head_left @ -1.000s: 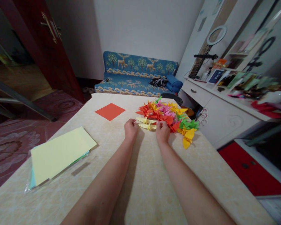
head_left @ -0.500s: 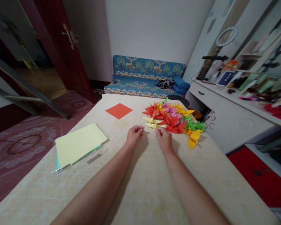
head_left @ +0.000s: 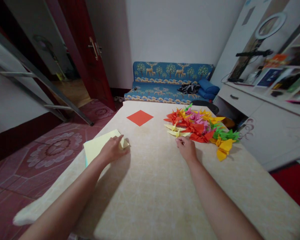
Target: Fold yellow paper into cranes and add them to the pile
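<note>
My left hand (head_left: 113, 149) lies on the stack of pale yellow paper sheets (head_left: 97, 146) at the table's left edge, fingers curled over the top sheet's corner. My right hand (head_left: 187, 149) rests on the beige table (head_left: 160, 186) just below the pile of colourful paper cranes (head_left: 202, 125), fingers loosely curled, nothing visible in them. Two pale yellow cranes (head_left: 176, 130) lie at the pile's near left, just ahead of my right hand. A single red paper square (head_left: 140, 117) lies flat farther back.
A white cabinet with a drawer (head_left: 260, 123) stands close on the right, with a ring light (head_left: 268, 25) and shelves of clutter. A blue patterned sofa (head_left: 170, 83) is behind the table. A dark red door (head_left: 87, 53) and tiled floor are left.
My left hand has moved left from beside the yellow cranes onto the stack of yellow sheets. My right hand stayed near the crane pile. The view has swung left.
</note>
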A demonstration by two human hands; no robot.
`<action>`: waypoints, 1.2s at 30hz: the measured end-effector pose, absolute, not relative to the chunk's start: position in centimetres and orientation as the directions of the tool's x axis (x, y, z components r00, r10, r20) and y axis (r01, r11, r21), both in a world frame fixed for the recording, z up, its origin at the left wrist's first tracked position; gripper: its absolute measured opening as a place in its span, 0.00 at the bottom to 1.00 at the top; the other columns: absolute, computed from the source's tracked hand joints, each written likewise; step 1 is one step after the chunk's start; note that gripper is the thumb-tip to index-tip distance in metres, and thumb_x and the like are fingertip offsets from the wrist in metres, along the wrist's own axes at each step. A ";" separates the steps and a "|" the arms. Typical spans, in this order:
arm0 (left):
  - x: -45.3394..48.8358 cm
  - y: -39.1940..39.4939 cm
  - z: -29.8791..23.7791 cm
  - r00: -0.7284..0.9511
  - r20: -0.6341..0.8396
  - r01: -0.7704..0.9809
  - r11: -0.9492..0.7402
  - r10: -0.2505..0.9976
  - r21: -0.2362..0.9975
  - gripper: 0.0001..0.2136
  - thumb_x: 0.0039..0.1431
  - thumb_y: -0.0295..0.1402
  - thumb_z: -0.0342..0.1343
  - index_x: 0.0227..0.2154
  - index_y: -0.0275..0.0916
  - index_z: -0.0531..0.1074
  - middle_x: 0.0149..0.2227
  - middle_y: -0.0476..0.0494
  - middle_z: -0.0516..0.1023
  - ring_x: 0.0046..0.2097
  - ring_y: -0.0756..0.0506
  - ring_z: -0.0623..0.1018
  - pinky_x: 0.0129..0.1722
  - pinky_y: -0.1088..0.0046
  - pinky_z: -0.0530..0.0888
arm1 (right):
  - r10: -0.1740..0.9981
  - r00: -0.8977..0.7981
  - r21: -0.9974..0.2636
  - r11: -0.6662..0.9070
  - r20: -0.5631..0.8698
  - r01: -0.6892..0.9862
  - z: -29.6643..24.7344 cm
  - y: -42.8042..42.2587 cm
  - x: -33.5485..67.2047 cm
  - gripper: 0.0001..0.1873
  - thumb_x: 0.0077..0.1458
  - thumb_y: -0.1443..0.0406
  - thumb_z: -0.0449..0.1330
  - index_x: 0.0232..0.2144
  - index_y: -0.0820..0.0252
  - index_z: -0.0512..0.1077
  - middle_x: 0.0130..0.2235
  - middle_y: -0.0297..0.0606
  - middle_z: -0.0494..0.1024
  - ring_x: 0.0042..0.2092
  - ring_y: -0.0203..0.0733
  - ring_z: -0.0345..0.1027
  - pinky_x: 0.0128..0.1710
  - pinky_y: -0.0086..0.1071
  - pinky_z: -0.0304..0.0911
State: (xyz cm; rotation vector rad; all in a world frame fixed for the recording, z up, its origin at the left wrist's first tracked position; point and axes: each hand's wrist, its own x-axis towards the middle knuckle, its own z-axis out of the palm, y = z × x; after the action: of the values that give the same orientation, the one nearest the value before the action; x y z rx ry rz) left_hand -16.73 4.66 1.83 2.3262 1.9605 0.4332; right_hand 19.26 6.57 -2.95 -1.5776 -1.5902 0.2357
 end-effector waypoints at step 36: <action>-3.6 -3.9 2.1 0.767 0.066 0.548 -0.705 0.639 0.451 0.32 0.48 0.34 0.58 0.59 0.41 0.61 0.63 0.40 0.60 0.63 0.38 0.61 0.62 0.59 0.60 | 0.924 -0.182 -0.830 0.383 0.337 0.405 -1.8 -2.2 18.1 0.13 0.52 0.74 0.57 0.34 0.55 0.79 0.45 0.40 0.76 0.49 0.40 0.69 0.50 0.35 0.63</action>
State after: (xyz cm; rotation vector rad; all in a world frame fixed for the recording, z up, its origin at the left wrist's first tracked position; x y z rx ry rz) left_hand -3.58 -3.89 2.09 2.5521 0.9007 0.3045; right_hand 18.14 -2.16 -1.78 -1.1671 -1.7642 0.7425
